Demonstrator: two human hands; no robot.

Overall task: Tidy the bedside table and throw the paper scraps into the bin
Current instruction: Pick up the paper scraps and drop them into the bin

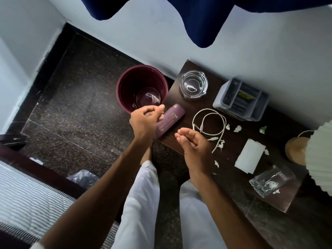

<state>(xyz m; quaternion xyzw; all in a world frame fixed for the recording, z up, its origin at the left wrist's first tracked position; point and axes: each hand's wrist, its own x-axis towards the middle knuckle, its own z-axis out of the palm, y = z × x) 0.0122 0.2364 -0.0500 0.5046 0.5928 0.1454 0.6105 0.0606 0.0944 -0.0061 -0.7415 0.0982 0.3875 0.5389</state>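
A dark maroon bin (125,81) stands on the floor left of the dark wooden bedside table (231,162). My left hand (145,121) hovers at the bin's near rim, fingers curled around small white paper scraps. My right hand (194,146) is over the table's front edge, palm up and cupped, with nothing visible in it. Several white paper scraps (237,128) lie scattered across the table, one (216,164) near my right wrist. A purple tube-shaped case (170,121) rests at the table's left edge, under my left hand.
On the table stand a glass ashtray (194,85), a grey organiser tray (240,99), a coiled white cable (209,126), a folded white paper (249,156), a tipped glass (271,182) and a lamp (321,159). A striped bed (30,200) lies at the lower left.
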